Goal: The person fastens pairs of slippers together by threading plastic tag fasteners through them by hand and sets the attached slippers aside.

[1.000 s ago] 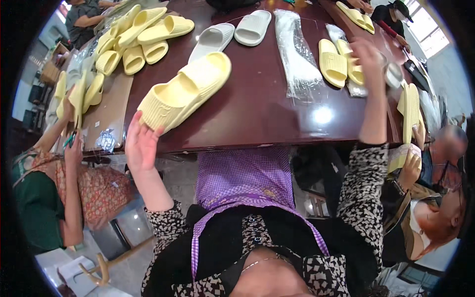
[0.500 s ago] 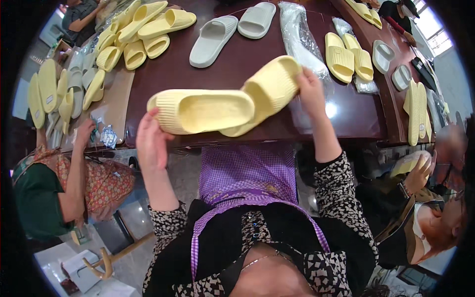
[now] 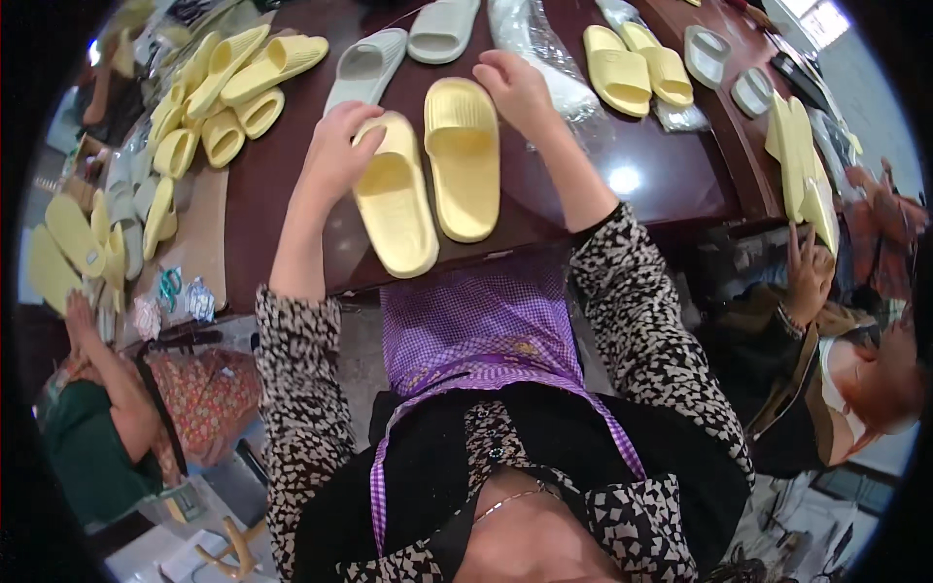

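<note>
Pale-yellow, ribbed foam-looking slides (image 3: pixel 449 180) paired up, unwrapped; left hand (image 3: pixel 338 151) at one toe, grip unclear, right hand (image 3: pixel 518 92) half-open alongside.

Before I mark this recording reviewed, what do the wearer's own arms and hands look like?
The left hand and right hand are bare, without gloves. The left sleeve and right sleeve are black with a jagged cream patch print and stop short of the wrists.
</note>
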The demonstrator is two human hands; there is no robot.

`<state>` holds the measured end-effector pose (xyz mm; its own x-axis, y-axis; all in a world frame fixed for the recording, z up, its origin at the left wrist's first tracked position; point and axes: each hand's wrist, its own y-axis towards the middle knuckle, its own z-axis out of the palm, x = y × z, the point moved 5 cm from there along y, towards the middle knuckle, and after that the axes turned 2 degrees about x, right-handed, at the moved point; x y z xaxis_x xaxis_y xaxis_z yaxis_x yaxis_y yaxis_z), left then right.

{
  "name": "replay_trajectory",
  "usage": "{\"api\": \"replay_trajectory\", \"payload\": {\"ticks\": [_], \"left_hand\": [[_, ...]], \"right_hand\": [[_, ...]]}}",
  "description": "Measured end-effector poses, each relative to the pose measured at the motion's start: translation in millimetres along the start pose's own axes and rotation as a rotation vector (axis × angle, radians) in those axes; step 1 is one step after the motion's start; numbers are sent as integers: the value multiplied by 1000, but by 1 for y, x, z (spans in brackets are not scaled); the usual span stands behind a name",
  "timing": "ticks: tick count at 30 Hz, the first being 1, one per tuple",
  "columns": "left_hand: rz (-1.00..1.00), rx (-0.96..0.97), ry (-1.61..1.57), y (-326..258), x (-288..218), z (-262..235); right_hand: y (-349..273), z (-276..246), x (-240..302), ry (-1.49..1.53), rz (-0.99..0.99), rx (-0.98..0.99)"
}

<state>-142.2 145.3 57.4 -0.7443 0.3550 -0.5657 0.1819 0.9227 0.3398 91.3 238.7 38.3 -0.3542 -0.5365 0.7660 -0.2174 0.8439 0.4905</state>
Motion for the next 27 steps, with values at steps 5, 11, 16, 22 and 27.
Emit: {"api": "replay_trajectory", "payload": {"ticks": [5, 11, 16, 22, 27], "left_hand": [[-12, -246, -5, -52, -25, 6], [-124, -285, -185, -79, -54, 25], [-117, -239, -294, -81, -77, 45], [-117, -139, -350, -76, -96, 60], [28, -175, -199, -61, -107, 80]], "right_hand": [[-61, -38, -9, -110, 38, -154], [-94, -78, -42, -238, 275, -91], [-111, -54, -27, -554, 108, 68], [-116, -56, -29, -686, 29, -55], [-131, -66, -1, -445, 164, 33]]}}
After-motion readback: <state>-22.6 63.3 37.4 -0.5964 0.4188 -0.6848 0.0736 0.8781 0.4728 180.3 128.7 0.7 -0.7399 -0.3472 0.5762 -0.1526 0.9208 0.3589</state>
